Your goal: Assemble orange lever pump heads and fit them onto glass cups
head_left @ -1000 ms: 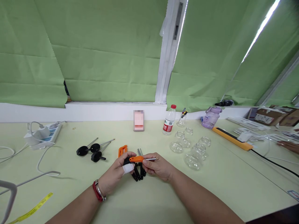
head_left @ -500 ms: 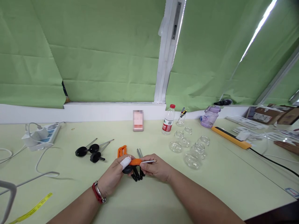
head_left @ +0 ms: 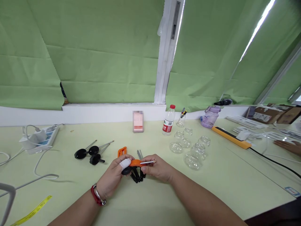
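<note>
Between my hands is an orange piece point(head_left: 134, 163) with a thin metal rod point(head_left: 147, 162) extending to the right and a black round part point(head_left: 126, 170) below its left end. My left hand point(head_left: 115, 174), with a white wrap on the thumb, is closed around its left end. My right hand point(head_left: 158, 169) pinches its right end near the rod. Behind my left hand lies a second orange piece point(head_left: 122, 151), partly hidden. Several black handles point(head_left: 137, 175) lie under my hands, and metal shafts point(head_left: 140, 154) show just beyond. Left of these rest black round pieces point(head_left: 94, 150) with metal rods.
Several clear glass vessels point(head_left: 192, 161) stand to the right. Behind them are a red-capped water bottle point(head_left: 168, 121), a glass holding small tools point(head_left: 181, 121) and a purple bottle point(head_left: 210, 117). A phone point(head_left: 138, 121) leans at the wall. Power strips point(head_left: 231, 138) lie both sides; another person's hand point(head_left: 288, 147) shows far right.
The view has shifted slightly. Both hands keep hold of the orange piece, which has turned a little so more of its orange side shows.
</note>
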`<state>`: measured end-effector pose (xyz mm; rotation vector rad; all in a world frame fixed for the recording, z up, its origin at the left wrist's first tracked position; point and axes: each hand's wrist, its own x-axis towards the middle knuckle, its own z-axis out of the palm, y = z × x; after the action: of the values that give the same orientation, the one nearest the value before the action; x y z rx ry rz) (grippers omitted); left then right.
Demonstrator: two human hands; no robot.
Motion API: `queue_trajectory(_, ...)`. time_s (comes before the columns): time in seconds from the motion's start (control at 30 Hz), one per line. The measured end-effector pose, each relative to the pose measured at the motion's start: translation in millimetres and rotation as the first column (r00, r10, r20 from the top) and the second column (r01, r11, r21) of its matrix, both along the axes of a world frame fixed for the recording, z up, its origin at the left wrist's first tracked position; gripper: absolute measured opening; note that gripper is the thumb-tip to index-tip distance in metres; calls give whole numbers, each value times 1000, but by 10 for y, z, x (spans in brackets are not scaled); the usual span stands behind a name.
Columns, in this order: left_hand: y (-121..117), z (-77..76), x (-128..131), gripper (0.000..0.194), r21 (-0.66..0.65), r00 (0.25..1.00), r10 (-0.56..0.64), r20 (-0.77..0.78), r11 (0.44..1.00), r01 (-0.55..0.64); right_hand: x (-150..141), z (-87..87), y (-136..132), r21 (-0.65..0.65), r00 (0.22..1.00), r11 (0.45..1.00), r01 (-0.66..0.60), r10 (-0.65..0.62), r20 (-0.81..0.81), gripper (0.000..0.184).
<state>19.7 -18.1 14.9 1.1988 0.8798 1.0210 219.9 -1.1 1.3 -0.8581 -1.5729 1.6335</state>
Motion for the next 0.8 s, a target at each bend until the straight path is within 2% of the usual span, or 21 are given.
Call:
queue_trajectory(0.17, -8, 32, 7, 21, -43, 997, 5, 77, 999, -2, 19, -35, 32, -20, 1000, 1000, -4, 3, -28, 52)
queue_trajectory(0.47, 10, 6, 5, 22, -110, 982, 48, 185, 994, -28, 4, -61, 69, 20, 998, 999, -29, 30, -63, 45)
queue_trajectory(0.67, 4, -1, 4, 26, -99, 983, 39, 182, 995, -21, -10, -23, 41, 0, 997, 999, -45, 45, -65, 46)
queue_trajectory(0.8, -36, 26, 23, 33, -46, 990, -38, 135, 998, 44, -12, 15, 9, 50, 997, 996, -71, 72, -25, 39)
